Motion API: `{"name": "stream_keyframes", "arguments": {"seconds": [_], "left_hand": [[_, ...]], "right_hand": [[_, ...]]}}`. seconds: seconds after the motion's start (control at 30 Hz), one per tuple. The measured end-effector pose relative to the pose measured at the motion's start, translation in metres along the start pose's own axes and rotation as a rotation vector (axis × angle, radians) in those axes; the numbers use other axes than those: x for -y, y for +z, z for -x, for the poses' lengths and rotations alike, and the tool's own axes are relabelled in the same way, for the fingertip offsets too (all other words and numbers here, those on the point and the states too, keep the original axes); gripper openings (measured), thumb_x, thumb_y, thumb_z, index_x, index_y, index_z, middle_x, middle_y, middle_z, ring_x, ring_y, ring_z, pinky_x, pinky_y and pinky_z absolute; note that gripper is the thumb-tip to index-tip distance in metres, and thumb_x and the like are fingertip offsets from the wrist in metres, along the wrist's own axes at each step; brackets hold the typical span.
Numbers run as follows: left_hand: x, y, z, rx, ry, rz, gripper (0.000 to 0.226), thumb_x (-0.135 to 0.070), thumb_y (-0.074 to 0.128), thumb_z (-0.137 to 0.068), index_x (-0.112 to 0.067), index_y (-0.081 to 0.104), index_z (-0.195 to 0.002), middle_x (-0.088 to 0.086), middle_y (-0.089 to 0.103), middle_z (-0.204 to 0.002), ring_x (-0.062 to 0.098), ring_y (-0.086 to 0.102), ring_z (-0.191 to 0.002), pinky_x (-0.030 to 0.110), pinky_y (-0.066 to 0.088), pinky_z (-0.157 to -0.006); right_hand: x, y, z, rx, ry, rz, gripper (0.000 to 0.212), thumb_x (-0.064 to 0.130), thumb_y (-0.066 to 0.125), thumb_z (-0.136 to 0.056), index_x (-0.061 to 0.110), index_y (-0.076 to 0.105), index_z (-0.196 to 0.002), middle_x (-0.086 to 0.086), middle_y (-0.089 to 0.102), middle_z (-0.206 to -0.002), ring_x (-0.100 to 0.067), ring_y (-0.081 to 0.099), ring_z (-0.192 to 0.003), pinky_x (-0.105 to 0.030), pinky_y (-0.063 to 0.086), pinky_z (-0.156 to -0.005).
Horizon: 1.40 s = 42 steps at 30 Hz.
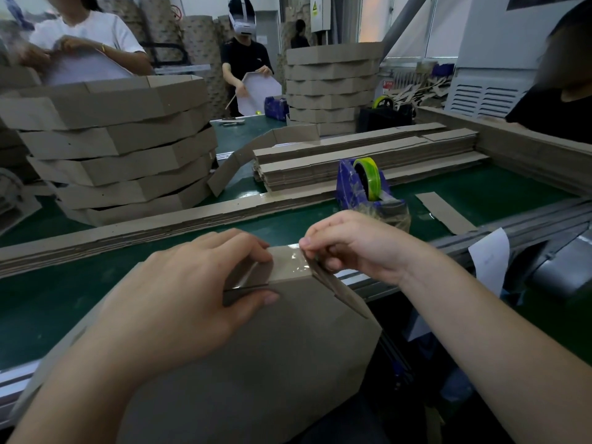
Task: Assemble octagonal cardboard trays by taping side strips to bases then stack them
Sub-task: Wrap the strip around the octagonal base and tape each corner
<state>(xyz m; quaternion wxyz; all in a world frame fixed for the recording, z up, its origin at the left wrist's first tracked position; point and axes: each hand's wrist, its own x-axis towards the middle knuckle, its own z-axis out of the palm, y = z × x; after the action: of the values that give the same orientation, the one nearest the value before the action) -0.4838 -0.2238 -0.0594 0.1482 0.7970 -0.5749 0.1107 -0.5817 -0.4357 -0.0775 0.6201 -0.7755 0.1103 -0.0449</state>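
A brown octagonal cardboard tray [272,357] lies tilted toward me at the table's near edge, its base facing up. My left hand [189,290] grips its far top edge, thumb on the base and fingers over the side strip. My right hand [349,245] pinches a piece of clear tape [293,261] and presses it over the corner where the side strip [339,288] meets the base. A blue tape dispenser [368,187] with a yellow-green roll stands just beyond my right hand.
A tall stack of finished trays [121,149] stands at the left, another stack [330,88] at the back. Long piles of flat side strips [352,155] cross the green table [48,302]. Other people work across the table and at the right.
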Motion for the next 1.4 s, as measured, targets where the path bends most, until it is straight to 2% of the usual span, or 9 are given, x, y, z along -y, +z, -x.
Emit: {"name": "stream_keyframes", "arguments": {"seconds": [0.27, 0.37, 0.47, 0.6, 0.8, 1.0, 1.27, 1.33, 1.4], "left_hand": [[-0.001, -0.001, 0.001, 0.022, -0.018, 0.004, 0.049, -0.080, 0.032, -0.069, -0.050, 0.040, -0.106, -0.029, 0.058, -0.114, 0.009, 0.063, -0.094, 0.039, 0.053, -0.071], [-0.003, -0.003, 0.002, 0.034, -0.013, 0.005, 0.053, -0.079, 0.032, -0.070, -0.056, 0.036, -0.117, -0.030, 0.057, -0.112, 0.009, 0.063, -0.092, 0.038, 0.053, -0.069], [-0.003, -0.004, 0.001, 0.062, 0.031, -0.005, 0.060, -0.075, 0.031, -0.076, -0.059, 0.029, -0.134, -0.033, 0.052, -0.121, 0.005, 0.060, -0.105, 0.037, 0.055, -0.075], [0.000, -0.003, -0.001, 0.138, 0.044, -0.043, 0.060, -0.076, 0.021, -0.077, -0.061, 0.034, -0.134, -0.035, 0.045, -0.123, -0.002, 0.052, -0.109, 0.030, 0.050, -0.080], [-0.001, -0.003, 0.001, 0.133, 0.047, -0.048, 0.060, -0.075, 0.020, -0.078, -0.059, 0.040, -0.132, -0.032, 0.047, -0.119, -0.001, 0.053, -0.105, 0.024, 0.046, -0.076], [-0.003, -0.002, 0.001, 0.134, 0.058, -0.066, 0.061, -0.073, 0.020, -0.079, -0.056, 0.045, -0.132, -0.030, 0.049, -0.117, 0.000, 0.051, -0.107, 0.022, 0.043, -0.076], [-0.006, -0.003, 0.002, 0.117, 0.074, -0.039, 0.055, -0.071, 0.028, -0.081, -0.054, 0.050, -0.129, -0.030, 0.052, -0.114, 0.000, 0.054, -0.102, 0.022, 0.044, -0.071], [-0.005, -0.003, 0.003, 0.111, 0.077, -0.029, 0.055, -0.072, 0.028, -0.080, -0.055, 0.049, -0.129, -0.030, 0.051, -0.115, 0.000, 0.054, -0.102, 0.025, 0.047, -0.072], [-0.001, -0.004, 0.006, 0.100, 0.069, -0.008, 0.055, -0.073, 0.028, -0.080, -0.058, 0.045, -0.129, -0.032, 0.050, -0.116, -0.002, 0.054, -0.102, 0.027, 0.049, -0.073]], "right_hand": [[-0.002, -0.001, -0.001, 0.004, 0.001, -0.009, 0.030, 0.017, 0.062, -0.089, 0.019, 0.067, -0.060, 0.001, 0.052, -0.065, -0.010, 0.042, -0.055, -0.019, 0.033, -0.052], [0.000, 0.000, -0.001, 0.006, 0.014, 0.001, 0.030, 0.016, 0.063, -0.088, 0.019, 0.066, -0.058, 0.000, 0.049, -0.065, -0.011, 0.041, -0.054, -0.019, 0.033, -0.052], [0.001, 0.000, -0.001, 0.009, 0.020, 0.011, 0.029, 0.015, 0.062, -0.088, 0.017, 0.065, -0.059, -0.002, 0.048, -0.066, -0.011, 0.041, -0.054, -0.022, 0.031, -0.054], [0.002, 0.000, -0.001, 0.006, 0.037, 0.020, 0.032, 0.014, 0.063, -0.088, 0.017, 0.065, -0.056, 0.000, 0.048, -0.061, -0.011, 0.040, -0.050, -0.023, 0.031, -0.054], [0.001, -0.004, -0.001, 0.058, 0.116, 0.074, 0.038, 0.029, 0.069, -0.087, 0.021, 0.066, -0.050, 0.009, 0.050, -0.052, -0.006, 0.040, -0.045, -0.020, 0.032, -0.052], [0.002, -0.011, -0.004, 0.123, 0.242, 0.134, 0.035, 0.040, 0.072, -0.081, 0.022, 0.069, -0.052, 0.008, 0.045, -0.053, -0.007, 0.036, -0.048, -0.013, 0.031, -0.043], [0.003, -0.015, -0.001, 0.229, 0.247, 0.110, 0.031, 0.050, 0.073, -0.059, 0.020, 0.066, -0.051, 0.007, 0.037, -0.048, -0.007, 0.030, -0.043, -0.013, 0.027, -0.040], [0.002, -0.016, -0.001, 0.237, 0.240, 0.126, 0.037, 0.053, 0.072, -0.061, 0.020, 0.063, -0.048, 0.006, 0.033, -0.047, -0.007, 0.029, -0.042, -0.013, 0.026, -0.040], [-0.002, -0.015, -0.002, 0.225, 0.252, 0.215, 0.049, 0.065, 0.069, -0.057, 0.019, 0.060, -0.044, 0.005, 0.031, -0.046, -0.008, 0.029, -0.039, -0.014, 0.027, -0.041]]}}
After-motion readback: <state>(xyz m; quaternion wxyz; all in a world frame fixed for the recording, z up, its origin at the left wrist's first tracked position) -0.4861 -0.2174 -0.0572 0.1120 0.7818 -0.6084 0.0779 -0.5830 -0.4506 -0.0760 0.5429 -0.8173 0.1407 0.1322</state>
